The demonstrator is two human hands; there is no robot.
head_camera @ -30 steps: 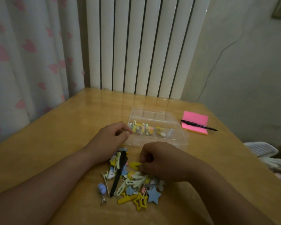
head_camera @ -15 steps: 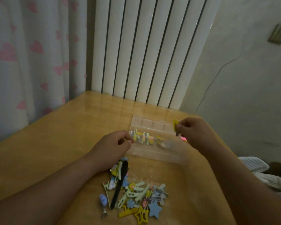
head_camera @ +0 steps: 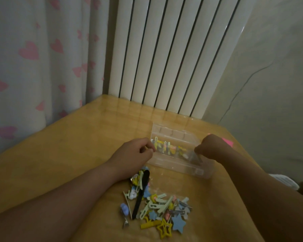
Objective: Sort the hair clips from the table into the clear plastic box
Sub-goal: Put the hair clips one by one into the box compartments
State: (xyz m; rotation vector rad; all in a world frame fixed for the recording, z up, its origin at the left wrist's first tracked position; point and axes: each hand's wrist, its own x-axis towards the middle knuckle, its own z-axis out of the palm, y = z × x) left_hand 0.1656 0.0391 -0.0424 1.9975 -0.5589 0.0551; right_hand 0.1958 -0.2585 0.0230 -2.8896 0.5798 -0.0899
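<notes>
Head view: sorting partly done, judging by the lie of things. Open clear plastic box [head_camera: 182, 167] on the table [head_camera: 68, 154] just right of frame centre, with a row of small yellow, pink and pale sorted clips [head_camera: 170, 148] already lined up along its middle strip; far row of compartments seemingly bare. Most of the job left, at a guess: loose heap of hair clips [head_camera: 157, 206] at lower centre, near the box but apart from it, among them a long black clip [head_camera: 141, 193], several pale green ones, a blue star [head_camera: 178, 224] and a yellow star [head_camera: 164, 230]. At frame centre the left hand [head_camera: 133, 156], fingers curled in, thumb tip up against the box's left end; cannot tell whether pinching the wall, pinching a clip or merely touching. Right of centre the right hand [head_camera: 212, 147], hovering over the box's right end, knuckles up, fingers bunched and pointing down into it; blurred there, so cannot tell whether gripping a clip or nothing at all. Beyond that hand, a sliver of pink notepad [head_camera: 228, 142] at the table's far right edge.
</notes>
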